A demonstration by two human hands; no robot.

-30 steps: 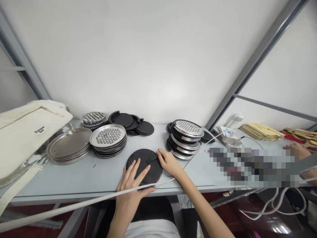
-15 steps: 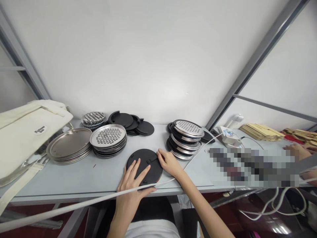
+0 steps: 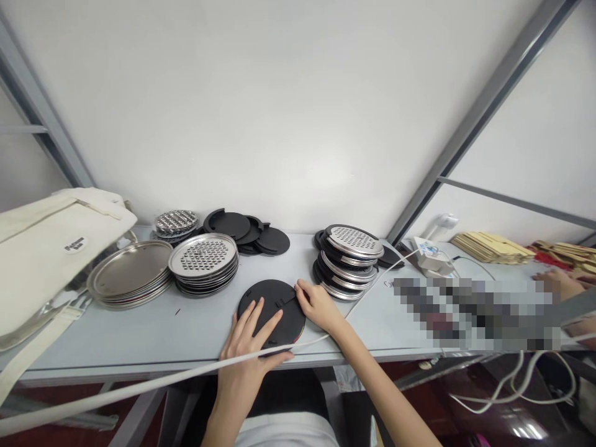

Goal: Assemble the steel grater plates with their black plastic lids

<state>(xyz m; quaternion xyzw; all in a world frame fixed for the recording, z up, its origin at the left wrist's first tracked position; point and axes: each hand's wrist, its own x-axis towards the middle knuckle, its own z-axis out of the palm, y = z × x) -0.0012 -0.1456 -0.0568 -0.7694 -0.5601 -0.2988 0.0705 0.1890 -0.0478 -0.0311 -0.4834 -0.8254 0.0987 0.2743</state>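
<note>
While you are keeping both hands just where they were half a second ago, the black disc [image 3: 289, 323] is lying unmoved at the lower centre of the frame. It is showing a matte, round face with a small raised catch [image 3: 280, 303] and a little red at its lower-right edge. Your left hand [image 3: 246, 344] is resting across it, fingers spread wide; your right hand [image 3: 321, 307] is curling its fingers narrowly at the upper-right rim, whether pinching it I cannot tell.
</note>
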